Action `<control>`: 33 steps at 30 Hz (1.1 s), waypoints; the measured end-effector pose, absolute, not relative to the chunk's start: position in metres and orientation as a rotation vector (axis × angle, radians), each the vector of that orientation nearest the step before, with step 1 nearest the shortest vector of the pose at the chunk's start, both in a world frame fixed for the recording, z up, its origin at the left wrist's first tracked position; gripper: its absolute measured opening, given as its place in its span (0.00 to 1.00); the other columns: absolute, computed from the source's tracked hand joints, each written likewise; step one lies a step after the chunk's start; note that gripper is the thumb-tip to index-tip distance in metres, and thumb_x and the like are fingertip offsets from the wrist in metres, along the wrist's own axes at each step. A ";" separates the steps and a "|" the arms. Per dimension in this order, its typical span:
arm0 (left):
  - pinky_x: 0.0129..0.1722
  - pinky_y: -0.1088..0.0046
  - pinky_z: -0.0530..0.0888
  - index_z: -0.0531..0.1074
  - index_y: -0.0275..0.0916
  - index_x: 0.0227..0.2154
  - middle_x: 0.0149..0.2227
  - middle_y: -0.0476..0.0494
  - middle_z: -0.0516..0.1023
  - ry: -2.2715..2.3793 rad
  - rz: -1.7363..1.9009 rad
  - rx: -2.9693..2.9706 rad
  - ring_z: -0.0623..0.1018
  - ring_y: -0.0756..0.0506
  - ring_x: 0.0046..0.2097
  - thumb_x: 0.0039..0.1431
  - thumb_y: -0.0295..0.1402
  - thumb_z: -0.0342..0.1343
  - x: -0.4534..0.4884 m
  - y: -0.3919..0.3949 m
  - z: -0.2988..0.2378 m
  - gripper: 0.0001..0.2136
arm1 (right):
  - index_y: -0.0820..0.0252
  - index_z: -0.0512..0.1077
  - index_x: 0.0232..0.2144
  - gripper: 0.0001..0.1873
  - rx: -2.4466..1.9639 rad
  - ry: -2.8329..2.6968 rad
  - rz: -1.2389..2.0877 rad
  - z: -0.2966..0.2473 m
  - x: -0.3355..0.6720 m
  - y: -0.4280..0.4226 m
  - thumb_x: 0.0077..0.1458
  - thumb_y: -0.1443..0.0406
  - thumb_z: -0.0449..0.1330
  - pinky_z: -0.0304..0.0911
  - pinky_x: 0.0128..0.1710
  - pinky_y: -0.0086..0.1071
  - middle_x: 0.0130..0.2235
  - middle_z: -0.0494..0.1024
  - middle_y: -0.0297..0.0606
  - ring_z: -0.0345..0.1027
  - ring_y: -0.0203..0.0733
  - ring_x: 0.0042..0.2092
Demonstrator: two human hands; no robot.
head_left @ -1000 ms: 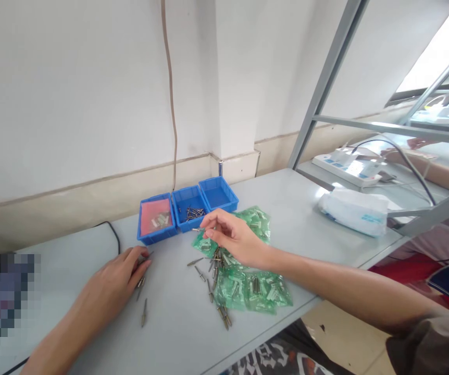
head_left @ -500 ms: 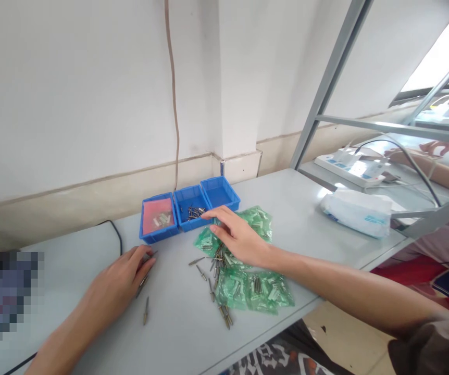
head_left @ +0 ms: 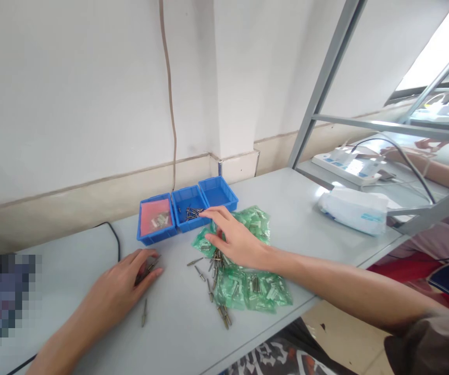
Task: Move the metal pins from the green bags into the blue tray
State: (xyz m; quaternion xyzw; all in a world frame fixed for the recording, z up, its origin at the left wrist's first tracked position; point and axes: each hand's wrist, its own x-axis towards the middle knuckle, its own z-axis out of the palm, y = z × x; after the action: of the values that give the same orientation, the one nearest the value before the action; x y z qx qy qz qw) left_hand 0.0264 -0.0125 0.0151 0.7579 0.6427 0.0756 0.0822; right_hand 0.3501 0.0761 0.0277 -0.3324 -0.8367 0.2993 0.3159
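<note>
My left hand (head_left: 125, 278) rests low over the table at the left, thumb and fingers apart. In its gap lie thin metal pins (head_left: 153, 264) with thicker ends, looking like blind rivets, partly hidden by the fingers. One more pin (head_left: 144, 312) lies just below the thumb. My right hand (head_left: 237, 237) is open, with nothing seen in its fingers, over green plastic bags (head_left: 258, 289) of metal pieces. Its fingertips are by the front corner of the middle blue bin (head_left: 187, 197), which contains several pins. A loose pile of pins (head_left: 216, 260) lies beneath its thumb.
The left blue bin (head_left: 157, 239) holds a pink sheet and a small clear bag; the right blue bin (head_left: 219, 195) adjoins the middle one. A white packet (head_left: 353, 211), grey metal frame (head_left: 314, 112) and power strip (head_left: 345, 167) are at the right, with another person's arm (head_left: 423, 164) beyond.
My left hand's fingers have spread, and the thumb has shifted right, leaving pins visible in the gap. My right hand stays nearly where it was. The view has shifted slightly.
</note>
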 end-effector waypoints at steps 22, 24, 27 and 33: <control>0.36 0.70 0.75 0.74 0.48 0.51 0.42 0.47 0.81 1.886 0.311 2.306 0.82 0.43 0.38 0.73 0.52 0.44 0.031 -0.010 0.010 0.20 | 0.56 0.81 0.52 0.15 -0.361 -2.678 0.469 0.018 0.347 0.076 0.71 0.70 0.58 0.60 0.53 0.45 0.56 0.83 0.41 0.65 0.50 0.53; 0.36 0.70 0.75 0.75 0.48 0.51 0.42 0.47 0.81 1.885 0.320 2.306 0.82 0.43 0.37 0.73 0.52 0.44 0.032 -0.010 0.010 0.20 | 0.56 0.82 0.52 0.16 -0.376 -2.683 0.462 0.018 0.347 0.075 0.70 0.72 0.57 0.59 0.52 0.45 0.56 0.83 0.42 0.65 0.50 0.53; 0.36 0.70 0.75 0.75 0.48 0.50 0.41 0.47 0.82 1.878 0.343 2.318 0.82 0.43 0.37 0.73 0.52 0.45 0.032 -0.010 0.010 0.19 | 0.55 0.81 0.52 0.18 -0.382 -2.688 0.463 0.020 0.347 0.074 0.69 0.73 0.57 0.59 0.52 0.45 0.57 0.82 0.41 0.65 0.51 0.54; 0.36 0.69 0.75 0.75 0.49 0.51 0.41 0.47 0.81 1.881 0.334 2.309 0.82 0.43 0.37 0.73 0.52 0.45 0.030 -0.011 0.010 0.19 | 0.54 0.82 0.52 0.18 -0.383 -2.677 0.451 0.022 0.348 0.073 0.69 0.72 0.57 0.59 0.52 0.46 0.56 0.83 0.41 0.65 0.51 0.53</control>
State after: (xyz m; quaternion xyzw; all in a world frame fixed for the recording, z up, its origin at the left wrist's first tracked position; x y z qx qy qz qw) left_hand 0.0304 -0.0112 0.0101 0.7683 0.6262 0.1111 0.0723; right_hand 0.3481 0.0731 0.0220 -0.1370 -0.9569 0.1613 0.1988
